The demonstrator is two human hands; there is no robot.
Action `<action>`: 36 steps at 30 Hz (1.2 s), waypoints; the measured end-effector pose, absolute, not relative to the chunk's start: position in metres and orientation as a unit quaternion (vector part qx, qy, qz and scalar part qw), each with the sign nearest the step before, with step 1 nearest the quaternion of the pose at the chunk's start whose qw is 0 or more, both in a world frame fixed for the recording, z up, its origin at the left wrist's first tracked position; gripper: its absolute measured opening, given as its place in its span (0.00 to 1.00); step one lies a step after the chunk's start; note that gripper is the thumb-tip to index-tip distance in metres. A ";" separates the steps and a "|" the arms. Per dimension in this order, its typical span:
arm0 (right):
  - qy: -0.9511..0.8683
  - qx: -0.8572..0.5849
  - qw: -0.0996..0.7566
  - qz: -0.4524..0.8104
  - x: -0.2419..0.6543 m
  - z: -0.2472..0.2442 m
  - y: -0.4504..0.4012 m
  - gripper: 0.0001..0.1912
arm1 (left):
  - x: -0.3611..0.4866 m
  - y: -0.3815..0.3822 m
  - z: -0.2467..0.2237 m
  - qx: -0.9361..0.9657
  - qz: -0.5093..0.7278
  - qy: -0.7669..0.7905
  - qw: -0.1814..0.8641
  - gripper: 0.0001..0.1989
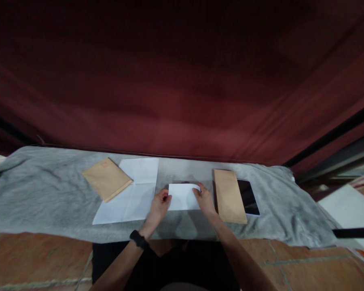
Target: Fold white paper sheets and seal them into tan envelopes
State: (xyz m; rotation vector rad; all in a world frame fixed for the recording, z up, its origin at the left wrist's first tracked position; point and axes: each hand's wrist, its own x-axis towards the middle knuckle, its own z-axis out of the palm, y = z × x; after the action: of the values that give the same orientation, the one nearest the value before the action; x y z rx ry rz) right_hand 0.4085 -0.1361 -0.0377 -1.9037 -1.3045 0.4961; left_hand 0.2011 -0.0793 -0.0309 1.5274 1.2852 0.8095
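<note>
Left hand [160, 203] is pinching the slip [182, 198] at its left edge, thumb over the face, fingers curling in behind. Right hand [204, 199] is pinching it at the right end, thumb on top, fingers reaching round the top corner. That corner is bowing up into a curl, so the right grip is probably doing the bending while the left is steadying. Can't tell if the slip is one layer or folded.

Slip is sitting mid-bench, square to the body, probably so both hands are working it evenly. Grey cloth [63, 198] is lying under everything.

To the left, big sheet [143, 192] is lying flat, faint creases showing. Envelope [107, 180] is lying askew over its upper left part, maybe weighing it down, maybe just parked there.

To the right, brown packet [230, 197] is lying just beside the right hand, overlapping the tablet [249, 198]; both look to be parked outside the working spot. Watch [138, 239] is sitting on the left wrist. Red curtain [182, 101] is hanging behind.
</note>
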 end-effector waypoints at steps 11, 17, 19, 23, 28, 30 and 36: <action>-0.658 -0.706 0.262 0.000 0.378 -0.056 -0.161 0.24 | 0.211 -0.097 -0.035 0.747 0.150 0.598 0.250 0.20; -0.668 -0.720 0.189 -0.010 0.360 -0.065 -0.180 0.27 | 0.213 -0.108 -0.031 0.785 0.122 0.589 0.148 0.17; -0.667 -0.723 0.179 -0.016 0.360 -0.065 -0.181 0.28 | 0.218 -0.112 -0.032 0.800 0.134 0.578 0.089 0.18; -0.679 -0.715 0.166 -0.025 0.362 -0.066 -0.182 0.28 | 0.233 -0.122 -0.041 0.858 0.177 0.478 0.059 0.19; -0.676 -0.714 0.174 -0.045 0.363 -0.072 -0.184 0.30 | 0.240 -0.127 -0.053 0.883 0.169 0.434 0.062 0.26; -0.678 -0.711 0.181 -0.047 0.364 -0.073 -0.184 0.30 | 0.236 -0.125 -0.055 0.882 0.161 0.439 0.061 0.28; -0.677 -0.703 0.213 -0.036 0.376 -0.073 -0.179 0.27 | 0.227 -0.119 -0.059 0.872 0.153 0.462 0.057 0.29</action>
State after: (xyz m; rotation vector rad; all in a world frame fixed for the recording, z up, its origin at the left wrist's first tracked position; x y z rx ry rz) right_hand 0.3763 -0.1794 -0.0732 -1.9529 -1.8806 -0.0991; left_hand 0.2271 -0.1192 -0.0591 2.6435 1.3998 0.4638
